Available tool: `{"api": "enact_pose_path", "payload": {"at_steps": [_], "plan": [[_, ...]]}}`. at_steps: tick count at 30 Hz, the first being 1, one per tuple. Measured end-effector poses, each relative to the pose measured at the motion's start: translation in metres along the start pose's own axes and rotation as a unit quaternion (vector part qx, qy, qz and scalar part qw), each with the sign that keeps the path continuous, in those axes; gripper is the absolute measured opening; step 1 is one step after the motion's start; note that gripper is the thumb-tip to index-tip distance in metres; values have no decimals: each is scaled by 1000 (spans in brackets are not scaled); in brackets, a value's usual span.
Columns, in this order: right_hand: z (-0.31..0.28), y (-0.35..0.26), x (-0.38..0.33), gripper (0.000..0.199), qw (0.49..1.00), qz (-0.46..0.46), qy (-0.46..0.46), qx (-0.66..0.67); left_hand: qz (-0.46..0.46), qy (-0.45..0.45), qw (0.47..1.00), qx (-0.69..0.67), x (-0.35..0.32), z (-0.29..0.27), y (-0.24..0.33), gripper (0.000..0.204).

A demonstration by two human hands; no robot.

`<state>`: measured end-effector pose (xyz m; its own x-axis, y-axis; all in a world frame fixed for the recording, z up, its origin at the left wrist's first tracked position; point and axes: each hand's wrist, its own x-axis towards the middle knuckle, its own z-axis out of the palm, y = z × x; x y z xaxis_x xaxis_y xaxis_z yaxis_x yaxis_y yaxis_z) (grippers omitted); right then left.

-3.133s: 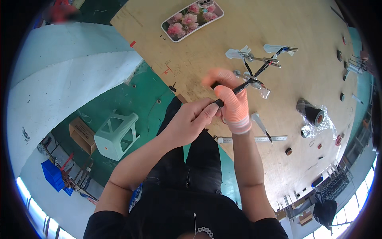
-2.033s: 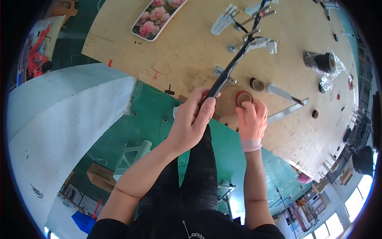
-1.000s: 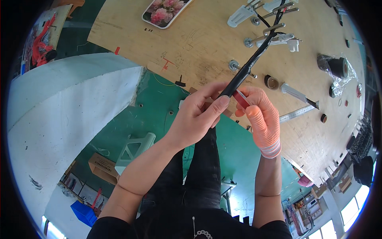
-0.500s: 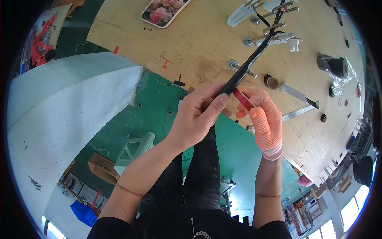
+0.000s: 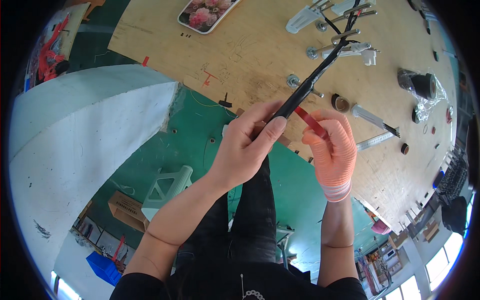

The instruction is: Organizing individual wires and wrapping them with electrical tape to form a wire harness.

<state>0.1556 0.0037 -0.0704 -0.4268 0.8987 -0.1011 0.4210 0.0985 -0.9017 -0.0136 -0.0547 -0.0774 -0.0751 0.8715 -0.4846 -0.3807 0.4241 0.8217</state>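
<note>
My bare left hand point(image 5: 239, 145) is closed around the lower end of a black-taped wire harness point(image 5: 304, 91), thumb lying along it. The harness slants up to the right, where it rests among metal pegs. My right hand point(image 5: 335, 157), in an orange knit glove, pinches a strip of red tape point(image 5: 311, 121). That strip runs from the side of the harness, just above my left thumb, into the gloved fingers. Whether a roll of tape is inside the glove is hidden.
Metal pegs point(image 5: 345, 35) and white plastic connectors point(image 5: 369, 56) stand at the upper right of the wooden board point(image 5: 240, 55). Nearby lie a brown tape roll point(image 5: 341, 103), a white-handled tool point(image 5: 367, 115), a steel ruler point(image 5: 375, 141) and a plastic-wrapped black roll point(image 5: 424, 86). A floral tray point(image 5: 206, 16) sits far off.
My gloved right hand has drawn slightly away from the harness, and more of the red tape shows stretched between them. My left hand keeps its grip with hardly any movement.
</note>
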Motion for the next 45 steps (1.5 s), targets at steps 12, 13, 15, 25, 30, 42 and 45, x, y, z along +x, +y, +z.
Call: {"api": "enact_pose_path", "payload": {"at_steps": [12, 13, 15, 25, 30, 42, 45], "plan": [[2, 1, 1, 21, 1000, 1, -6, 27, -4, -13, 1000, -11, 0, 4, -3, 37], [3, 1, 1, 21, 999, 11, -2, 37, 4, -13, 1000, -10, 1, 4, -4, 37], [3, 1, 0, 21, 999, 20, 1, 47, -11, -16, 1000, -19, 0, 2, -4, 35], [-5, -10, 4, 16, 999, -29, 20, 5, 60, 20, 996, 57, 1, 7, -7, 31], [-13, -23, 8, 9, 993, -82, -4, -82, 99, 51, 984, 138, 2, 4, -10, 31], [3, -8, 4, 20, 999, -15, 24, -36, -30, -27, 997, -70, 0, 2, 1, 38], [3, -6, 4, 20, 999, -16, 17, -41, -41, -34, 995, -78, 0, -2, 1, 38]]}}
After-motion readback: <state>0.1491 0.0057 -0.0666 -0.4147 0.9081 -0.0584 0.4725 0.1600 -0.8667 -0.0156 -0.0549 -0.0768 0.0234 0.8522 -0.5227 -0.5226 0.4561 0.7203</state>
